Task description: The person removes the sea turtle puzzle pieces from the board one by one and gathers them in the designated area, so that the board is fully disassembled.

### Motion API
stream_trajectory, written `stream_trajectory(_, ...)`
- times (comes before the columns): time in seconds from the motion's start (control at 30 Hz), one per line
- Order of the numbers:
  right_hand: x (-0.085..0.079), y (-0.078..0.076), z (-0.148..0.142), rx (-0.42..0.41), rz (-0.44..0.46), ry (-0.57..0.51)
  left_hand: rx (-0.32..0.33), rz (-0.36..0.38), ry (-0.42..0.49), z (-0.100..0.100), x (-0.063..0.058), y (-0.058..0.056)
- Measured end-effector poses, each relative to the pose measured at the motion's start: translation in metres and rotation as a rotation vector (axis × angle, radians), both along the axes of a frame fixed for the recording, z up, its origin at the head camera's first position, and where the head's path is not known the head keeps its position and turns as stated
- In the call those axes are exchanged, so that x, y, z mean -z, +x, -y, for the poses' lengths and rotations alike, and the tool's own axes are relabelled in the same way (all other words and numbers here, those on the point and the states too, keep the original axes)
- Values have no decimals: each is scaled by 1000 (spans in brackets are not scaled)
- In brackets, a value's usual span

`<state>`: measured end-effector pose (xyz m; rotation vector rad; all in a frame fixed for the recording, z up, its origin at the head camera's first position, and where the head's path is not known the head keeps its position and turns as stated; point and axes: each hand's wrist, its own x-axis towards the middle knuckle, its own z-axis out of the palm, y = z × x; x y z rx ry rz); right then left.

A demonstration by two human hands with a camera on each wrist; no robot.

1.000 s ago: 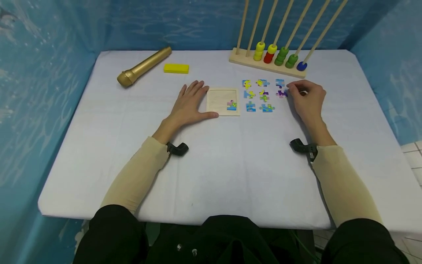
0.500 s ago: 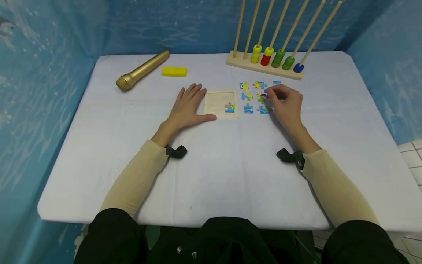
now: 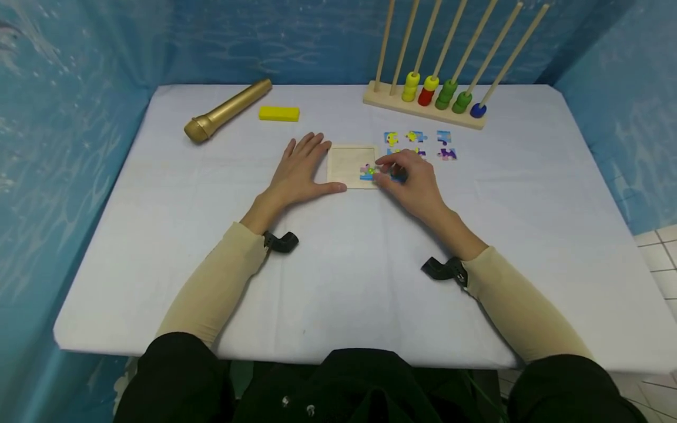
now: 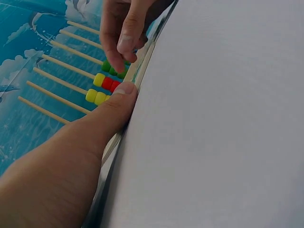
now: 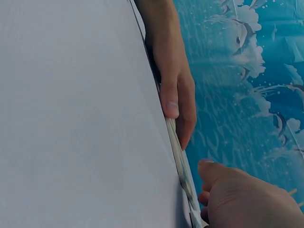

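Note:
My left hand (image 3: 302, 170) lies flat with spread fingers at the left side of a shallow square wooden puzzle tray (image 3: 344, 158). Its thumb touches the tray's near edge and its index finger the far left corner. One pink, green and blue puzzle piece (image 3: 367, 172) sits in the tray's lower right corner. At the tray's right edge is my right hand (image 3: 415, 182), fingers bent and fingertips beside that piece; whether it pinches another piece is hidden. Several loose pieces, among them a purple one (image 3: 446, 154) and a yellow one (image 3: 391, 138), lie right of the tray, some covered by my right hand.
A wooden bead abacus (image 3: 423, 108) with upright rods stands at the back right. Toward the back left lie a gold microphone (image 3: 227, 111) and a yellow block (image 3: 278, 114). White cloth covers the table (image 3: 338, 282); blue printed curtain hangs behind.
My right hand has moved left from beside the purple piece, across the loose pieces, to the tray's right edge. The purple piece shows again. My left hand has stayed on the tray.

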<state>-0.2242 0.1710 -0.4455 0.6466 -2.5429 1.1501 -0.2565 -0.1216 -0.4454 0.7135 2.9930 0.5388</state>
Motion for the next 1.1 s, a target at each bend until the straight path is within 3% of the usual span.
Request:
stream_trajectory(0.27, -2, -1, 13, 14, 57, 87, -6, 0, 8, 1, 1, 1)
stream_trajectory(1.1, -19, -2, 20, 12, 239, 135, -2, 3, 3, -1, -2, 1)
